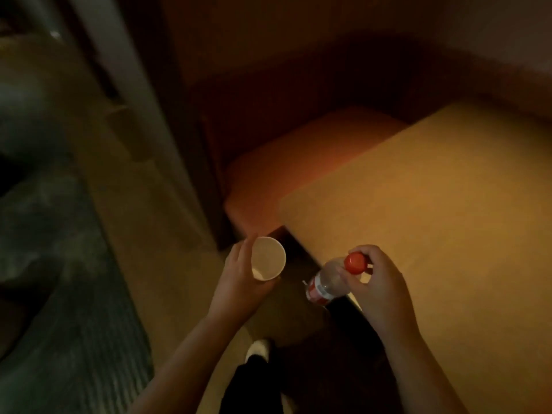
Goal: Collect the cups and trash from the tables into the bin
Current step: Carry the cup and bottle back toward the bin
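Observation:
My left hand [239, 279] is wrapped around a white paper cup [268, 258], whose open mouth faces up at me. My right hand [378, 279] pinches the neck of a clear plastic bottle [327, 282] just under its red cap [355, 262]; the bottle has a red and white label and hangs tilted down to the left. Both hands are held off the near left corner of the yellow-brown table [433, 210]. No bin is in view.
An orange upholstered seat [286, 162] stands behind the table's left edge, with a dark booth back above it. A tan floor strip [143, 204] and a grey ribbed mat [74, 309] lie to the left. My shoe [258, 349] shows below.

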### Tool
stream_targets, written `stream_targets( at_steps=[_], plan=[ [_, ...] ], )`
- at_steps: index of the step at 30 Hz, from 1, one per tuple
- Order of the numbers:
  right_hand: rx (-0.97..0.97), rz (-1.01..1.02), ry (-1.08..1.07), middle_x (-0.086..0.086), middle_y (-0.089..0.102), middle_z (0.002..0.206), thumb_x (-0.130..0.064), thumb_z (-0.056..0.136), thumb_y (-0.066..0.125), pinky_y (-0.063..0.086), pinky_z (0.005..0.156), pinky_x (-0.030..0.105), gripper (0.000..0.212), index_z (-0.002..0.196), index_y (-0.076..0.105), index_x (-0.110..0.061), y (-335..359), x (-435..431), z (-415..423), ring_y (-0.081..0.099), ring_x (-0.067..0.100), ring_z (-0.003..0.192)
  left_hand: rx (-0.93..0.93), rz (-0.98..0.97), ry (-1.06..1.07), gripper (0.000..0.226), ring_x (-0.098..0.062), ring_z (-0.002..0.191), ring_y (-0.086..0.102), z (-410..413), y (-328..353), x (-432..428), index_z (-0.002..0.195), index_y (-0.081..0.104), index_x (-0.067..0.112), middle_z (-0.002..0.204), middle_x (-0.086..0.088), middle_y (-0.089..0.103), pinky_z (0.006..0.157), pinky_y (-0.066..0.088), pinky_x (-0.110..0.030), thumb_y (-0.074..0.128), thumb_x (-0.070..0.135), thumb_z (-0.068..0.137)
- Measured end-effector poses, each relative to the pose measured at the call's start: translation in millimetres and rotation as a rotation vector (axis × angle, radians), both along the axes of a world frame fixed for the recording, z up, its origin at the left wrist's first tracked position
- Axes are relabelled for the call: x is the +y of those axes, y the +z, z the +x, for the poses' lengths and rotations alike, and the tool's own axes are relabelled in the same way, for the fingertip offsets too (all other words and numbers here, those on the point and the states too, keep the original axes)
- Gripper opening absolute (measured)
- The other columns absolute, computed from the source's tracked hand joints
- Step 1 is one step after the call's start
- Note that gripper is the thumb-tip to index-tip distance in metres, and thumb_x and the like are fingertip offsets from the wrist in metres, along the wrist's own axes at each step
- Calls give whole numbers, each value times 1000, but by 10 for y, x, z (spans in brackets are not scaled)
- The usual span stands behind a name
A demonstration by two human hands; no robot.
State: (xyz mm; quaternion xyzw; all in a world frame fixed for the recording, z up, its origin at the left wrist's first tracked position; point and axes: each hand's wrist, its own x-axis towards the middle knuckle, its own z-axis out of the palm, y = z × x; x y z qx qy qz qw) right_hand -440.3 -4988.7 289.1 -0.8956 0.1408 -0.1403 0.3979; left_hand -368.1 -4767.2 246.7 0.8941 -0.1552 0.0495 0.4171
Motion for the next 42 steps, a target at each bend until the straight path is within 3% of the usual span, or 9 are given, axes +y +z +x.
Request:
stream_targets(
  at_steps=[4,6,10,16,19,24,29,34,42],
  plan=[
    [17,9,237,-19,56,97,-34,74,75,45,77,19,36,102,52,-32,129,800,-10,52,-3,92,-14,60,297,94,5,112,37,-447,110,943,140,19,43,133,18,38,81,35,-17,75,54,66],
    [-15,14,331,-23,54,93,-34,73,75,41,73,13,36,99,51,-35,224,1198,-6,52,-7,88,-37,80,423,95,6,111,35,-677,165,1395,141,16,45,133,18,37,82,35,-18,72,58,65],
    [-66,6,503,-25,53,90,-38,73,73,36,67,9,34,97,49,-38,355,2003,-72,48,-17,86,-73,67,609,94,5,111,36,-1180,300,2230,141,18,41,134,12,38,86,36,-21,74,53,67],
    [-82,7,792,-26,52,94,-42,73,72,38,73,14,36,93,44,-48,461,3750,-407,50,-7,89,-86,67,880,94,1,112,36,-2462,501,3721,143,21,32,132,10,39,91,33,-22,78,41,69],
    [-84,-3,963,-25,47,94,-39,71,76,37,74,15,40,95,45,-44,428,4878,-876,48,-3,87,-76,51,1058,86,-5,115,42,-3460,550,4610,140,32,23,129,7,43,94,33,-22,79,36,69],
    [20,71,1237,-25,46,98,-29,67,81,40,79,24,44,94,48,-42,222,6710,-2076,49,2,93,-27,-9,1331,82,-3,115,42,-5193,522,5859,136,38,25,128,11,44,91,36,-24,81,37,67],
    [44,45,1582,-17,51,97,-28,68,81,42,81,19,37,91,53,-32,242,8169,-3246,51,0,94,-36,-26,1594,81,-4,113,42,-6474,534,6739,135,39,27,124,15,42,89,37,-25,82,33,67],
    [33,2,1793,-13,54,101,-30,70,79,42,82,20,35,95,55,-27,335,9399,-3959,51,2,96,-25,-16,1769,78,-1,111,40,-7212,478,7473,134,38,30,122,18,40,84,34,-18,80,34,68],
    [38,-84,1959,-7,54,85,-34,71,77,46,71,29,30,83,52,-24,43,11425,-4460,52,7,81,74,-44,1898,81,-3,117,37,-7604,216,9097,137,31,33,127,18,36,92,36,-27,76,41,71]
  ],
)
